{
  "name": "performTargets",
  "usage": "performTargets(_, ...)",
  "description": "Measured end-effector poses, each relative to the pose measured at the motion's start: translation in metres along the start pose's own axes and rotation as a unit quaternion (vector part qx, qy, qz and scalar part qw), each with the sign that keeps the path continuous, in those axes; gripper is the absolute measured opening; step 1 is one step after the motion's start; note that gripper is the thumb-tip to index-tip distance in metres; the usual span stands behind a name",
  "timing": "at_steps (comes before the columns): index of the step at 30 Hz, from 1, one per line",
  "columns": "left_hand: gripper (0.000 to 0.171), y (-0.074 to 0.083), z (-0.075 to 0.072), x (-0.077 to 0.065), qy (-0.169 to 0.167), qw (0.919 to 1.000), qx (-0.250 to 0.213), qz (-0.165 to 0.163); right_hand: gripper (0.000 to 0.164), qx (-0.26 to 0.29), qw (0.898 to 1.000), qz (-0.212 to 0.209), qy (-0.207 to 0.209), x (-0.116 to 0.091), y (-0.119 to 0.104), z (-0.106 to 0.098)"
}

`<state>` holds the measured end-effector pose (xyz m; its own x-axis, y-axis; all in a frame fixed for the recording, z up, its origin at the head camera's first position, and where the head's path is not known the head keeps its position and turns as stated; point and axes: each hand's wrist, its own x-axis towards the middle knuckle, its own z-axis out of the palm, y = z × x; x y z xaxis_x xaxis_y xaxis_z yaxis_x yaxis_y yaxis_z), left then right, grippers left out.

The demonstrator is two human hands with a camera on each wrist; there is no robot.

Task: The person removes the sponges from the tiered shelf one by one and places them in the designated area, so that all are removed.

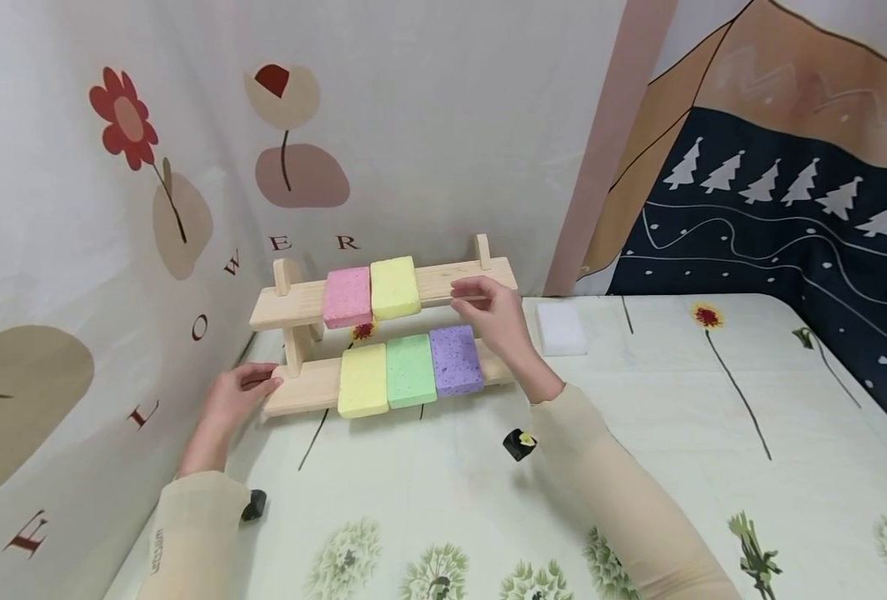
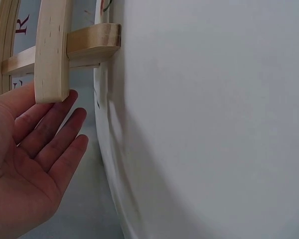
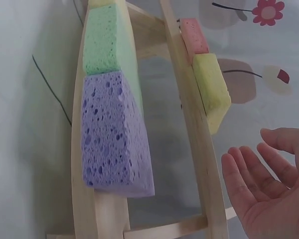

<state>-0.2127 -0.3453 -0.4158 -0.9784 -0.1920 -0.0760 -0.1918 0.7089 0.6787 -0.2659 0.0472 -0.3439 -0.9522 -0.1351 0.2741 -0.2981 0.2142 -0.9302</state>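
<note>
A two-tier wooden shelf [image 1: 312, 387] stands against the back cloth. My left hand [image 1: 235, 398] holds the left end of its lower board, thumb to the top face; the other fingers are loosely extended in the left wrist view. My right hand [image 1: 494, 321] hovers by the right part of the upper board with relaxed fingers, holding nothing. On the upper board lie a pink sponge [image 1: 348, 297] and a yellow sponge [image 1: 394, 287]. The lower board carries another yellow sponge [image 1: 363, 381], a green sponge [image 1: 411, 371] and a purple sponge [image 3: 107, 132], side by side.
A white sponge-like block [image 1: 561, 328] lies on the printed tablecloth [image 1: 653, 392], right of the shelf. Hanging cloth [image 1: 443, 125] rises close behind the shelf and along its left side. Upright pegs [image 1: 483, 250] stick up from the upper board.
</note>
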Motion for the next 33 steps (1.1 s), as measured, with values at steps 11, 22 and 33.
performTargets(11, 0.051, -0.002, 0.000, -0.001, 0.002, 1.0000, -0.002, -0.003, 0.031, 0.011, 1.000, 0.003, -0.016, 0.003, -0.001, 0.021)
performTargets(22, 0.048, 0.000, 0.000, -0.001, -0.002, 0.9998, -0.010, 0.017, 0.029, 0.014, 1.000, 0.015, -0.007, 0.008, 0.001, 0.044)
performTargets(33, 0.048, -0.002, 0.000, -0.002, 0.002, 0.9998, -0.013, 0.013, 0.028, 0.077, 0.996, 0.032, 0.019, 0.013, 0.004, 0.060)
